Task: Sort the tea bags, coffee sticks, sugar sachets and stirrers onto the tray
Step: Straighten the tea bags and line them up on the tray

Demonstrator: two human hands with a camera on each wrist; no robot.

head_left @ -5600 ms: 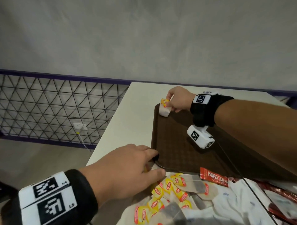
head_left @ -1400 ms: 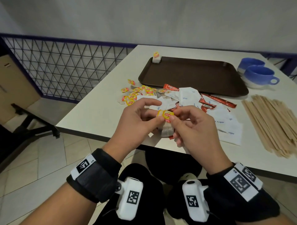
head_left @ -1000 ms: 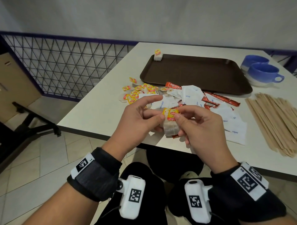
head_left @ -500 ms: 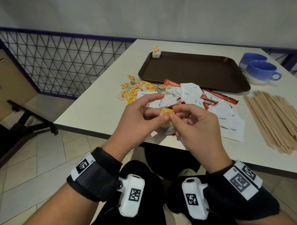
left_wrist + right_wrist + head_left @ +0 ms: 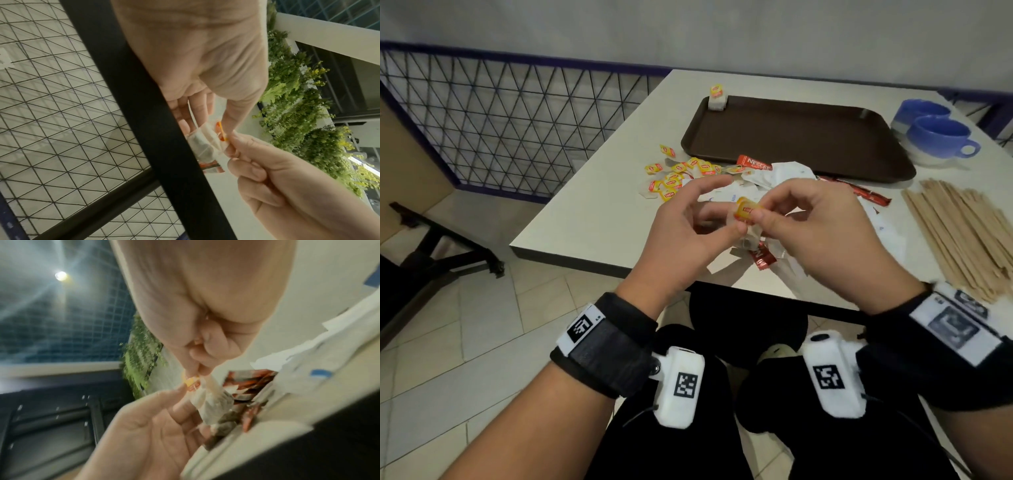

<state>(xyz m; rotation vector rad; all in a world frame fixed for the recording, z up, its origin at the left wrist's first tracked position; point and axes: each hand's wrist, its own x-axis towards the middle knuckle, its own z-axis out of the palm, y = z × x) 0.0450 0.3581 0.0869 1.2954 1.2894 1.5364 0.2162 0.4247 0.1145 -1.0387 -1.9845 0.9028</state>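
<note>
Both hands hold one tea bag (image 5: pixel 745 219) above the near table edge. My right hand (image 5: pixel 804 233) pinches its yellow tag (image 5: pixel 190 381); my left hand (image 5: pixel 688 236) pinches the bag (image 5: pixel 202 142) from the other side. The brown tray (image 5: pixel 801 137) lies at the back of the table with one tea bag (image 5: pixel 717 99) in its far left corner. Loose tea bags (image 5: pixel 674 174), red coffee sticks (image 5: pixel 753 163), white sugar sachets (image 5: pixel 784 174) and wooden stirrers (image 5: pixel 962 233) lie in front of and to the right of the tray.
Two blue cups (image 5: pixel 935 133) stand right of the tray. A wire mesh railing (image 5: pixel 500 113) runs along the left side. The white table's near edge (image 5: pixel 585 260) is just past my knees, over a tiled floor.
The first tea bag was set in the tray's corner earlier. Over the last second both hands have kept turning a second tea bag and its tag between their fingertips, barely shifting place.
</note>
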